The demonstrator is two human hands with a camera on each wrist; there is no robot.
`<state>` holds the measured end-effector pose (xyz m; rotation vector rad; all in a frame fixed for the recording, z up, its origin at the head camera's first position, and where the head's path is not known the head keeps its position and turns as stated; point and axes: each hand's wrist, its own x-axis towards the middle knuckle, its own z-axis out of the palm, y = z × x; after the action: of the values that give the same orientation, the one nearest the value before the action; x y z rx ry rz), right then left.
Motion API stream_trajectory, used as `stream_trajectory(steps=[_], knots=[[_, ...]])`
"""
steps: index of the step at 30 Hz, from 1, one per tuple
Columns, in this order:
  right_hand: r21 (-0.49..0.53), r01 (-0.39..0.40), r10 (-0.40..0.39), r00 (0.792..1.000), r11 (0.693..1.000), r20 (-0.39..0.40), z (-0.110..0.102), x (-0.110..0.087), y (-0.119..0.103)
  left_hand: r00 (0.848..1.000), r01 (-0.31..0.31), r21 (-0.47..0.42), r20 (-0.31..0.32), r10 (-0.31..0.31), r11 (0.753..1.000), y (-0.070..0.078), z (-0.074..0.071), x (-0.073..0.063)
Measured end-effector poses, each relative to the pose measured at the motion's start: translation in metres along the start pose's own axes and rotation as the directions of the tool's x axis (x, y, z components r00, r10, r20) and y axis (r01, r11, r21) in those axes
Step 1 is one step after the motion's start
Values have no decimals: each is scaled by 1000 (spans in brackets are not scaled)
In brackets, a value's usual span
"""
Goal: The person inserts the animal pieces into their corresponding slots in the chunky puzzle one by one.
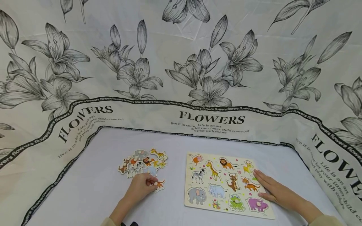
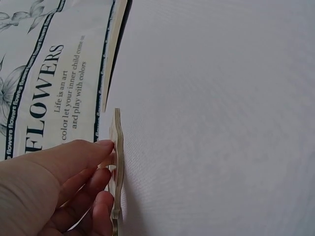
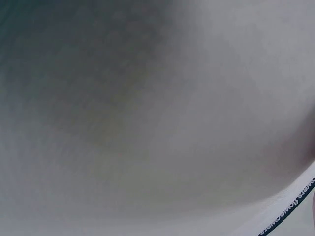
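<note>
My left hand [image 1: 139,188] pinches a wooden tiger puzzle piece [image 1: 160,185] between thumb and fingers, just in front of the pile. In the left wrist view that piece [image 2: 117,172] shows edge-on, close to the white cloth. Flat on the cloth to the right lies a wooden animal puzzle board [image 1: 195,171]. A frog piece [image 1: 236,202] and a hippo piece [image 1: 257,204], each with a knob, sit in its front row. Straight fingers of my right hand [image 1: 278,191] rest on the board's right edge. The right wrist view shows mostly blurred cloth.
Several knobbed animal pieces overlap in a pile beyond my left hand, among them an elephant [image 1: 140,154], a giraffe [image 1: 158,153] and a zebra [image 1: 135,169]. A white cloth [image 1: 93,182] covers the table. Flower-printed fabric [image 1: 152,116] rises behind and at both sides.
</note>
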<state>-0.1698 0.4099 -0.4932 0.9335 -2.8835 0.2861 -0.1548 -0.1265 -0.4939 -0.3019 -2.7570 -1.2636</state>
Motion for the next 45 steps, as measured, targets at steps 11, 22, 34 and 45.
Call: stream_trajectory(steps=[11,22,34,45], knots=[[12,-12,12,1000,1000,6,-2,0,-1,1000,16,-26,-4,-16,1000,-2,1,0],[24,-15,15,1000,1000,12,-3,1,-2,1000,-2,-23,5,2,1000,-2,-1,2],[35,-20,20,1000,999,21,-1,0,-1,1000,-13,-20,-26,12,1000,-2,-1,-1],[28,-12,11,1000,1000,11,-2,0,-2,999,-21,-38,-41,19,999,-2,0,0]])
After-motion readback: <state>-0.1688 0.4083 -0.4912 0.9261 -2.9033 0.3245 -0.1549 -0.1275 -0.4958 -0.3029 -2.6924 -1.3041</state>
